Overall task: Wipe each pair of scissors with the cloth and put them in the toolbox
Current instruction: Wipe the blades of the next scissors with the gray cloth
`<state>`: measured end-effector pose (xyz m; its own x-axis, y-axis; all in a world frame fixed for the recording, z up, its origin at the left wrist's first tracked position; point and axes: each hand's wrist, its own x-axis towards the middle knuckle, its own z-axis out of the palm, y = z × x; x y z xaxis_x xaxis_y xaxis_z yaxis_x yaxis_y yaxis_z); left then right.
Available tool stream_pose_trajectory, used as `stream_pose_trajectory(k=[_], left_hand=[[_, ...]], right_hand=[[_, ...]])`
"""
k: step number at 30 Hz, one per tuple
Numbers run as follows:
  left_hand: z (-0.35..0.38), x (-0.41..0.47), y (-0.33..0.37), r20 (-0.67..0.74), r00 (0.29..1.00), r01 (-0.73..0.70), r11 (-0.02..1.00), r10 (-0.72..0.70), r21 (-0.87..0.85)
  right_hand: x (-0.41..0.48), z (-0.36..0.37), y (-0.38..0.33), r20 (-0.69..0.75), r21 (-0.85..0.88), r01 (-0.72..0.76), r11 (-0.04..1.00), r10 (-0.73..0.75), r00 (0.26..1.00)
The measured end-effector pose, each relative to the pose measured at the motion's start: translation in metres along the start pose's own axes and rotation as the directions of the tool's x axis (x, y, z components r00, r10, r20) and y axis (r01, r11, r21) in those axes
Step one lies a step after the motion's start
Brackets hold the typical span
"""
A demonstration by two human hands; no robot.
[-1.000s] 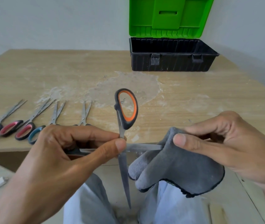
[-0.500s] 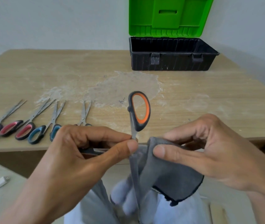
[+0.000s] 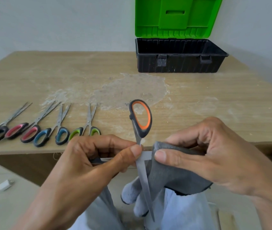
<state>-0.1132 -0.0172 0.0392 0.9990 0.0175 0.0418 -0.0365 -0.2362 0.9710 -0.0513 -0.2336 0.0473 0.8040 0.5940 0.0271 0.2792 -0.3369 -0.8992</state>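
Where the two blades cross at the pivot, the orange-handled scissors (image 3: 141, 120) are pinched between the thumb and forefinger of the left hand (image 3: 89, 165), with the blades spread wide. One blade runs sideways into a fold of the grey cloth (image 3: 173, 176), which is pinched round it by the thumb and curled fingers of the right hand (image 3: 214, 155). The other blade points down, bare. All this is held just off the near edge of the desk (image 3: 198, 100), over the lap. Four other pairs (image 3: 39, 135) are laid in a row by the near left edge, and the toolbox (image 3: 178, 62) stands open toward the far right corner. The steel is judged light, stiff, slick and sharp-edged, so hold is best taken at the pivot or handles, with the soft cloth folded over the blade's flats.
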Motion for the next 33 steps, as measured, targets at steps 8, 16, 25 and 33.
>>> stream_pose_trajectory(k=[8,16,25,33], left_hand=[[0.003,0.001,0.004,0.055,0.998,-0.007,1.0,0.008,-0.017],[0.007,0.002,0.003,0.01,0.997,0.071,0.99,-0.071,-0.119],[0.006,0.004,0.0,0.037,0.993,0.112,0.984,-0.108,-0.14],[0.005,0.006,-0.003,0.019,0.997,0.077,0.994,-0.075,-0.081]], right_hand=[[0.003,0.0,0.008,-0.143,0.05,-0.004,0.999,0.011,0.99],[0.003,0.009,0.005,0.035,0.005,-0.036,0.999,0.036,0.999],[0.005,0.0,0.008,0.05,0.0,-0.032,0.999,0.032,0.998],[0.008,0.012,0.012,0.042,-0.005,-0.029,1.0,0.029,0.999]])
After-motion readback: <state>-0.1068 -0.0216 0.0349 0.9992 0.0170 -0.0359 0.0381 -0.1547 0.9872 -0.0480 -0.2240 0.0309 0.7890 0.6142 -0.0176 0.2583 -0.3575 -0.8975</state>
